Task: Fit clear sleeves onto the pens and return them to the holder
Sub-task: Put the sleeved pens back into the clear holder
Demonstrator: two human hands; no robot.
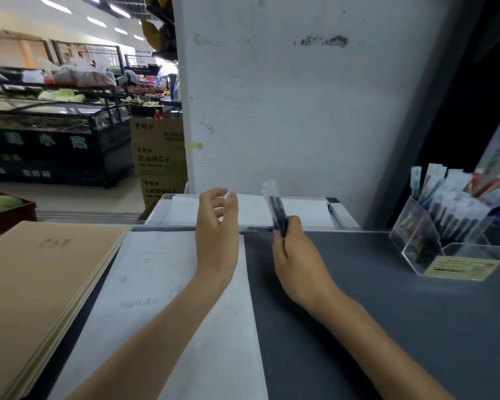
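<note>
Just right of the frame's centre, the person's right hand (295, 249) has its fingers curled round a small bundle of dark pens (280, 216), which point up and a little to the left. A clear sleeve (270, 187) shows as a pale blur over their upper ends. How far it is seated, or whether it covers one pen or several, I cannot tell.

The left hand (217, 226) is raised beside it, near but not touching, fingers loosely curled with the thumb apart. There is a pale smudge at the fingertips, and I cannot tell whether that is something pinched or only glare.

One loose pen (260, 228) lies flat between the two hands, at the far edge of the grey counter (387, 298). The clear holder (416, 241) stands at the right of the frame, well apart from the hands, already crowded with sleeved pens.

My guess is the sleeving step is in hand. The next move likely calls for the left hand to steady the sleeve while it slides fully down, then a carry rightward to the holder.

A scribbled sheet of paper (179, 284) lies under the left forearm, with brown notebooks (41, 284) stacked at lower left.
</note>
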